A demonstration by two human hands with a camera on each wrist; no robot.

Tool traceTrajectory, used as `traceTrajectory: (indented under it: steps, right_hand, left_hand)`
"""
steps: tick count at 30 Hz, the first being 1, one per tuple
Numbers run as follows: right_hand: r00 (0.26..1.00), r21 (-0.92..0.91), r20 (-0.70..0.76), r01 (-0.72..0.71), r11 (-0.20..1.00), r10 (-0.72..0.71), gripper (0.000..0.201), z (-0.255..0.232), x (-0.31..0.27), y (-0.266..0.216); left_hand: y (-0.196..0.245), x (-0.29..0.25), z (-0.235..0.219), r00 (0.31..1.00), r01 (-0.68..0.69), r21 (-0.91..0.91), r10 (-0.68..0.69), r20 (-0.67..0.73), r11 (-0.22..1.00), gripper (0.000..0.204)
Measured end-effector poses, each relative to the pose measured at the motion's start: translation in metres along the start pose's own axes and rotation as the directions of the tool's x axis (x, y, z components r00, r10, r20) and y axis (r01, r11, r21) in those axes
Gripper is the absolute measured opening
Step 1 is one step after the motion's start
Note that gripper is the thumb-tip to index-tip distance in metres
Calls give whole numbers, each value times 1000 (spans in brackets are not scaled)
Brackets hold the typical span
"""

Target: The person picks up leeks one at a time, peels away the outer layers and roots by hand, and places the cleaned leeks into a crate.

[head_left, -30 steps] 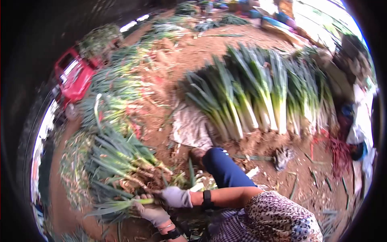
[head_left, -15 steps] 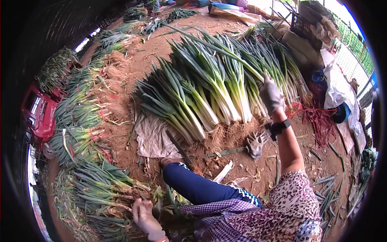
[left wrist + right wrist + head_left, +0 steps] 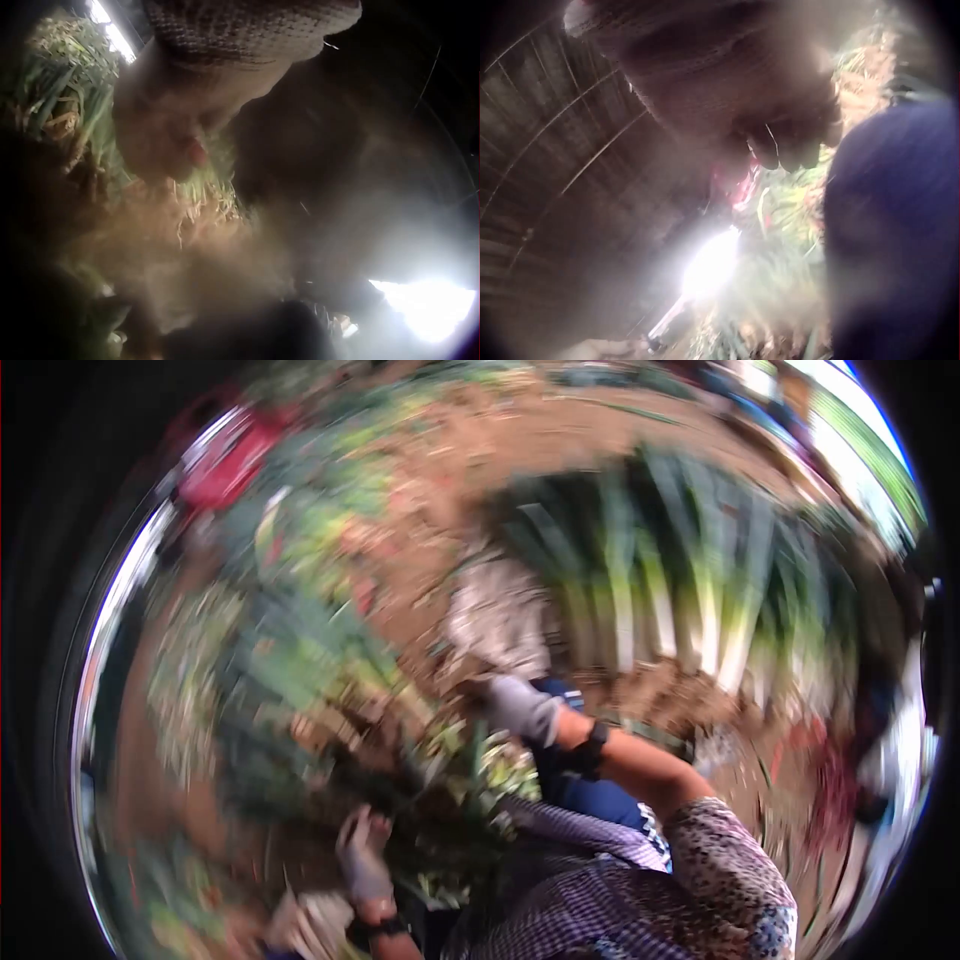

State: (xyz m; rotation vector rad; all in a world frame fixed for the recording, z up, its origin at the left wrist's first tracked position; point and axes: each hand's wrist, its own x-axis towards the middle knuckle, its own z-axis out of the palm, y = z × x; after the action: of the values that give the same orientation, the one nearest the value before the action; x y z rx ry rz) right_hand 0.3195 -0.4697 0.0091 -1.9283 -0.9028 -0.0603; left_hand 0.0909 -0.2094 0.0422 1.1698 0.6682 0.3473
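My left gloved hand [image 3: 365, 860] is low in the head view, beside the trimmings, fingers loosely bent with nothing seen in them. My right gloved hand [image 3: 522, 710] is over the knee, blurred, no leek visible in it. In the right wrist view the glove [image 3: 720, 82] shows with fingers hanging loosely bent. The left wrist view shows the other glove [image 3: 247, 37], its fingers mostly blurred. Untidy leeks with roots [image 3: 320, 660] lie left of the hands. A row of leeks with white stems [image 3: 710, 610] lies at the right.
A pale cloth [image 3: 500, 615] lies on the soil between the leek piles. Red strings [image 3: 835, 790] are at the right, a red vehicle [image 3: 230, 460] at the upper left. A blue trouser leg [image 3: 590, 795] is below my right forearm. Leaf scraps [image 3: 508, 765] lie near the knee.
Both hands were at a leek a second ago; the right then held one over the right-hand row. That hand has since let go and moved back left to the knee. The head view has swung.
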Motion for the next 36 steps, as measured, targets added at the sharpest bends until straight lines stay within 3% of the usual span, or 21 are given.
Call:
traceTrajectory:
  steps: [1, 2, 4, 5, 6, 8, 9, 12, 14, 17, 18, 20, 22, 24, 26, 27, 29, 32, 33, 35, 36]
  right_hand:
    - [991, 31, 131, -43, 999, 39, 32, 29, 13, -2]
    - [948, -44, 312, -49, 998, 60, 30, 42, 27, -21]
    - [881, -40, 472, -18, 999, 35, 28, 92, 51, -41]
    - [801, 53, 546, 262, 964, -248, 28, 125, 58, -20]
    - [701, 36, 699, 162, 986, -141, 25, 142, 70, -37]
    - [588, -103, 803, -22, 994, 96, 22, 191, 85, -58]
    - [612, 64, 782, 106, 992, -116, 22, 236, 82, -20]
    - [460, -141, 868, -127, 982, 185, 23, 341, 107, 22]
    - [669, -165, 722, -82, 983, 177, 32, 372, 125, 24]
    - [777, -390, 380, -358, 848, 503, 52, 441, 158, 55]
    - [816, -386, 277, -390, 836, 508, 64, 454, 168, 62]
    - [812, -375, 252, -419, 827, 526, 73, 472, 174, 71]
    - [762, -448, 267, -443, 776, 590, 81, 478, 178, 65]
    - [776, -261, 306, -488, 833, 551, 77, 476, 173, 76]
    - [727, 44, 528, -538, 842, 438, 58, 472, 156, 89]
    - [775, 404, 581, -539, 739, 248, 48, 428, 138, 41]
    - [797, 631, 585, -329, 702, -151, 35, 370, 104, 9]
    - [736, 542, 675, -443, 714, -56, 29, 333, 67, -19]
    - [773, 479, 629, -305, 823, -79, 30, 344, 53, -9]
    - [639, 287, 748, -554, 782, 179, 38, 339, 42, 3]
    - [611, 305, 752, -656, 691, 248, 39, 321, 43, -18]
  left_hand:
    - [13, -6, -7, 994, 30, 59, -24, -109, 998, 15]
    - [15, 1, -30, 996, 35, -2, -35, -88, 999, 18]
    - [21, 8, -69, 991, -30, -58, 22, -134, 998, 18]
    - [25, 7, -80, 974, -28, -88, 7, -224, 996, 14]
    - [23, 8, -102, 964, -33, -111, 3, -264, 993, 14]
    - [4, 26, -146, 956, -32, -157, -15, -294, 987, 14]
    - [-7, 29, -164, 949, -50, -196, -15, -316, 979, 15]
    - [-13, 38, -190, 918, 13, -363, -155, -365, 932, 18]
    - [12, 38, -175, 940, -43, -381, -92, -329, 923, 20]
    - [37, 37, -165, 935, 3, -319, -116, -336, 948, 22]
    - [40, 38, -166, 934, 43, -290, -142, -328, 956, 22]
    - [40, 40, -171, 933, 54, -246, -137, -333, 968, 23]
    - [42, 42, -173, 925, 72, -225, -150, -349, 972, 23]
    - [39, 43, -175, 924, 69, -247, -155, -351, 967, 23]
    - [37, 44, -175, 929, 63, -264, -153, -337, 963, 22]
    - [46, 44, -169, 925, 85, -251, -170, -340, 964, 22]
    - [45, 48, -164, 935, 57, -276, -149, -323, 959, 21]
    - [30, 50, -159, 957, 24, -260, -97, -272, 965, 21]
    - [26, 49, -158, 965, 24, -241, -86, -249, 970, 21]
    - [12, 51, -156, 974, 13, -227, -63, -216, 974, 21]
    - [9, 51, -155, 976, 18, -217, -64, -207, 976, 22]
